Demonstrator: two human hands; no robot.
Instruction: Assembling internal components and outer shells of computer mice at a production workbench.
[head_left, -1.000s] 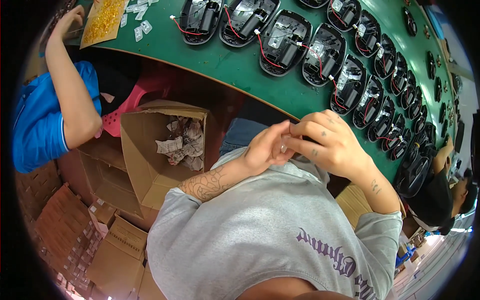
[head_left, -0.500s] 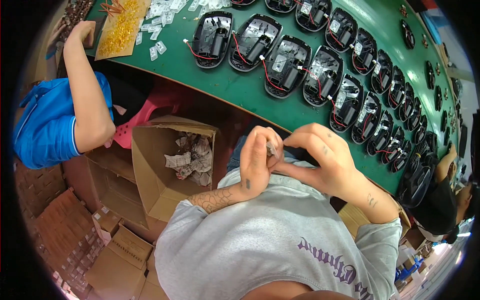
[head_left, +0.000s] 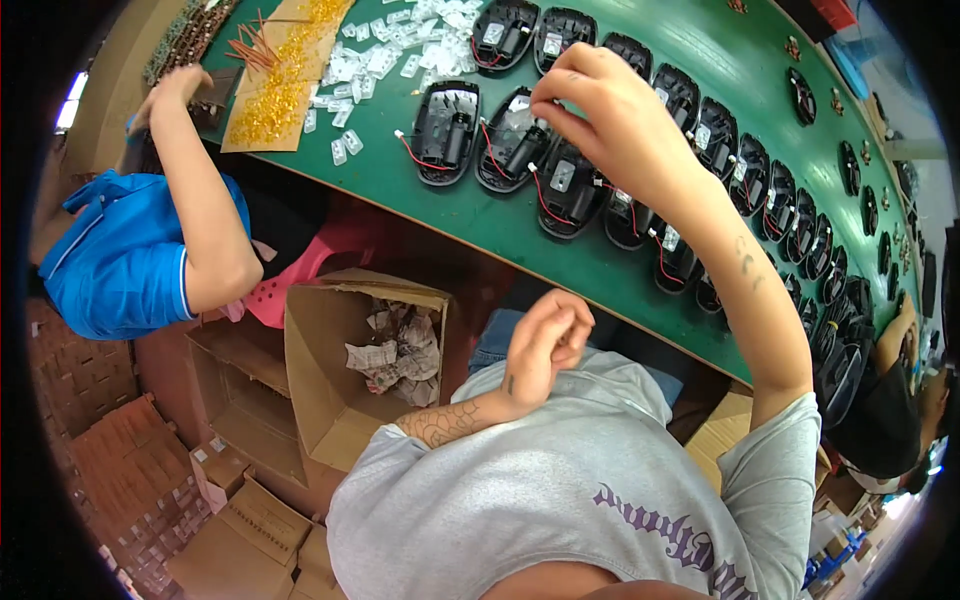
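Note:
My right hand [head_left: 612,108] reaches over the green table, fingertips pinched together at a black plastic housing [head_left: 497,170] with red wires and a small white connector. Whatever those fingers hold is hidden or too small to name. A clear piece shows in that housing beside the fingertips. Close to my shirt, my left hand [head_left: 547,350] is curled closed below the table edge; its contents cannot be made out. More black housings [head_left: 445,125] stand in rows along the table, some partly hidden by my right arm. Small clear plastic pieces [head_left: 380,62] lie scattered to the left.
Yellow bits [head_left: 262,112] cover a cardboard sheet [head_left: 288,138] at the far left. A co-worker in a blue shirt [head_left: 130,265] sits there. An open cardboard box [head_left: 325,380] with crumpled paper [head_left: 400,355] stands below the table. Another person [head_left: 880,420] is at the right.
Both hands were together before my chest, with a clear piece in the left. My right hand has moved away, up to the housings; the left stays near my shirt.

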